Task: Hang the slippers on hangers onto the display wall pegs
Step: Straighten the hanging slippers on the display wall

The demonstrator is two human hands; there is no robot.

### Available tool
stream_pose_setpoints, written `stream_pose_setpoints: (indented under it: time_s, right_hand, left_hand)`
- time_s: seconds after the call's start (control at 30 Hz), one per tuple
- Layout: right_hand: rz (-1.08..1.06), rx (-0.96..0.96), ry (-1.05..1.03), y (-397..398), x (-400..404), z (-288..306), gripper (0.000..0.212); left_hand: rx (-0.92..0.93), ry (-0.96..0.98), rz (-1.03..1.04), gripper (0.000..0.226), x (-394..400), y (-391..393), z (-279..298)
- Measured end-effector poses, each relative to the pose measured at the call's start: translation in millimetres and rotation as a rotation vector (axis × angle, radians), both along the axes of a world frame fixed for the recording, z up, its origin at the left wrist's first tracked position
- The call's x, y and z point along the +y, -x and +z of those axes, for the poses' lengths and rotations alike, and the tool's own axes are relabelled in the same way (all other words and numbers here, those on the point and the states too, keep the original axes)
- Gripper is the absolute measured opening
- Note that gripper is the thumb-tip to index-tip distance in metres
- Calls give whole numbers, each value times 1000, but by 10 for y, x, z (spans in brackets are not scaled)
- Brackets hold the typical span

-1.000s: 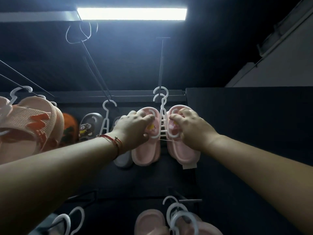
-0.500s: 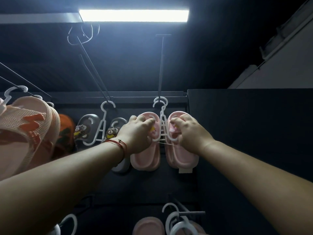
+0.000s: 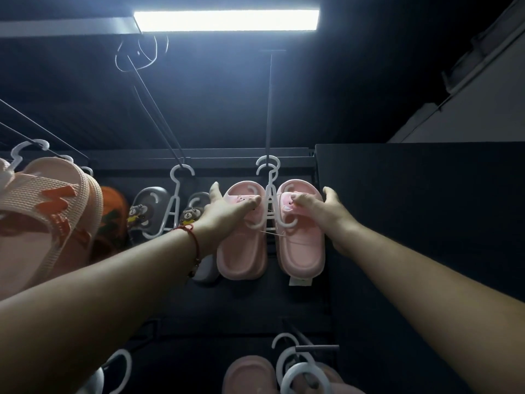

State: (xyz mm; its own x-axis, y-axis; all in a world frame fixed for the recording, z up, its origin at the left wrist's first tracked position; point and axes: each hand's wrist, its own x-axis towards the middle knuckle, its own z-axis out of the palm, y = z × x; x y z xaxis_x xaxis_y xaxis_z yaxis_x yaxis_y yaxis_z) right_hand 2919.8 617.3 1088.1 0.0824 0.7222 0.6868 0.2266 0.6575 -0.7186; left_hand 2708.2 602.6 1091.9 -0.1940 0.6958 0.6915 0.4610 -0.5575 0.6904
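A peach and orange sandal [image 3: 48, 211] is hanging at the far left, and grey slippers with bear charms [image 3: 159, 207] are hanging beside it on a white hanger. The person's left hand [image 3: 227, 214], with a red string at its wrist, is resting with fingers spread on the left pink slipper [image 3: 243, 251]. The pink pair is hanging from a white hanger [image 3: 270, 194], hooked over a wall peg [image 3: 268, 109]. The right hand [image 3: 321, 214] seems to be cupping the right pink slipper [image 3: 302, 245], thumb pressing its strap.
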Motion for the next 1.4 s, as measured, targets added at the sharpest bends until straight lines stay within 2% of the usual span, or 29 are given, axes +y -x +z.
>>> stream_pose_setpoints:
  time_s: [0.07, 0.17, 0.2, 0.37, 0.5, 0.67, 0.8, 0.93, 1.03, 1.1, 1.2, 1.3, 1.4]
  right_hand:
    - [53, 53, 66, 38, 91, -14, 128]
    - [89, 102, 59, 78, 328, -19, 127]
    - [91, 111, 48, 94, 401, -17, 126]
    - [71, 104, 35, 171, 412, -57, 125]
    - [81, 103, 55, 171, 388, -70, 128]
    - [104, 94, 79, 113, 414, -74, 110]
    - [88, 67, 106, 55, 317, -31, 110]
    - [76, 16, 123, 9, 69, -42, 109]
    - [56, -23, 112, -55, -205, -125, 107]
    - [-12, -104, 73, -125, -405, -258, 98]
    - [-181, -335, -25, -252, -716, -642, 83]
    - [-258, -513, -83, -384, -987, -1137, 79]
    - [-280, -580, -58, -465, -1285, -1552, 77]
  left_hand:
    - [-113, 51, -99, 123, 67, -35, -20]
    - [-202, 67, -176, 108, 166, -114, -63]
    - [-197, 68, -167, 105, 183, -135, -85]
    - [-152, 27, -75, 118, 379, -115, -144]
    - [-119, 34, -52, 101, 418, -111, -131]
    - [-104, 53, -57, 125, 402, -84, -140]
    - [-62, 70, -13, 123, 347, -90, -142]
    - [-64, 66, -37, 131, 167, -6, -164]
    - [65, 59, 7, 113, -53, 69, -285]
    - [201, 63, 87, 110, -357, 66, -420]
    - [501, 48, 196, 105, -856, 105, -731]
    - [792, 37, 271, 96, -1272, 180, -1164]
    - [881, 37, 253, 93, -1542, 281, -1526]
